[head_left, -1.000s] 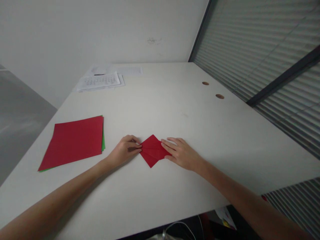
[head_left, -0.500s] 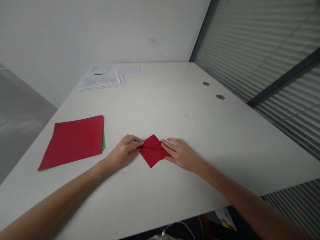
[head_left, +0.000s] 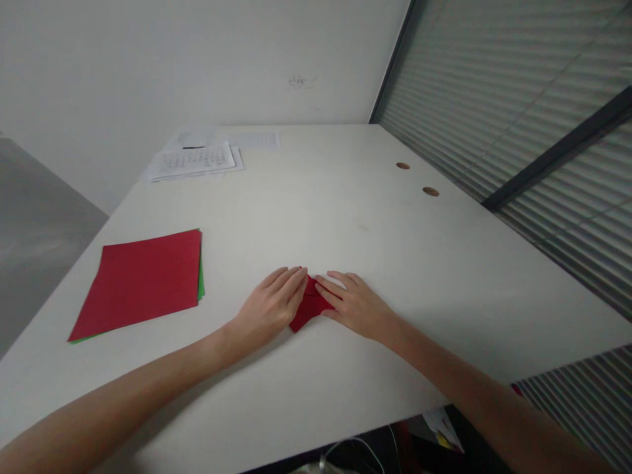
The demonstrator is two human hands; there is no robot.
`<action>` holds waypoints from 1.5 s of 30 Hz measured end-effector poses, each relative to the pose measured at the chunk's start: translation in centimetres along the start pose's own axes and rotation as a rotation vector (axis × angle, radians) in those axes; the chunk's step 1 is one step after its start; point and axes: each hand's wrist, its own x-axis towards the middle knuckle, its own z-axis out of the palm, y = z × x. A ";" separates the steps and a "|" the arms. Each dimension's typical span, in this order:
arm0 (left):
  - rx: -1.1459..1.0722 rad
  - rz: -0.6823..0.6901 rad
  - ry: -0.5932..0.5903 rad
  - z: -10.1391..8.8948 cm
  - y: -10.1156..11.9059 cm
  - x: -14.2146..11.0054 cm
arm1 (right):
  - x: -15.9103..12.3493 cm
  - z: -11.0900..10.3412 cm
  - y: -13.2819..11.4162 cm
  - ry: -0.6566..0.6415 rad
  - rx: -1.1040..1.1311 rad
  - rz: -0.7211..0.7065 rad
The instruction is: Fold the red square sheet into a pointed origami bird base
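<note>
A folded piece of red paper [head_left: 311, 305] lies on the white table between my hands, with a crease line across it. My left hand [head_left: 274, 304] rests flat over its left part, fingers stretched out side by side, and hides that portion. On the right end lies my right hand [head_left: 353, 304], its fingers apart and the fingertips pressing the paper to the table. Only the middle strip and the lower corner of the paper show.
Left of my hands is a stack of red sheets [head_left: 143, 283] with a green sheet [head_left: 201, 283] poking out beneath. Printed papers [head_left: 195, 160] lie at the back left. Two round holes [head_left: 430, 191] pierce the table near the window blinds [head_left: 494, 99].
My left hand has moved right from the left tip of the red paper and now lies flat across its left part. My right hand stays nearly in place.
</note>
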 end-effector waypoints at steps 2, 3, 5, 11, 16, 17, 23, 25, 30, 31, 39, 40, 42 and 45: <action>-0.121 -0.010 -0.026 0.9 0.8 0.9 | 0.0 0.0 0.0 0.005 0.014 -0.002; -0.188 -0.047 -0.040 1.6 1.1 1.2 | 0.0 0.0 0.0 0.009 0.021 -0.002; -0.285 -0.074 -0.070 2.9 1.2 1.3 | 0.0 0.1 -0.1 0.021 0.035 0.007; -0.284 -0.058 -0.092 4.6 0.8 0.4 | -0.6 0.2 -0.5 0.055 0.038 0.067; -0.235 -0.027 -0.121 4.6 0.9 0.5 | -1.5 -0.1 -0.5 0.041 0.004 0.098; -0.229 -0.026 -0.127 4.6 0.9 0.6 | -1.7 -0.3 -0.4 0.045 0.002 0.103; -0.213 -0.003 -0.148 4.4 0.9 0.4 | -3.7 -1.6 1.0 0.176 0.100 0.224; -0.214 -0.004 -0.150 4.4 0.9 0.4 | -4.1 -1.9 1.3 0.248 0.134 0.307; -0.208 0.015 -0.147 4.5 1.1 0.6 | -3.4 -1.8 0.2 0.234 0.145 0.300; -0.212 0.017 -0.140 4.5 1.1 0.6 | -3.1 -1.6 -0.1 0.211 0.128 0.273; -0.260 0.038 -0.150 4.3 0.6 0.5 | -2.6 -0.9 0.0 0.114 -0.037 0.128; -0.266 0.033 -0.157 4.2 0.5 0.5 | -2.9 -1.0 0.2 0.109 -0.046 0.101; -0.271 0.014 -0.177 4.2 0.5 0.4 | -3.4 -1.1 0.5 0.098 -0.058 0.064; -0.271 -0.009 -0.212 4.2 0.5 0.3 | -3.9 -1.2 0.7 0.086 -0.051 0.059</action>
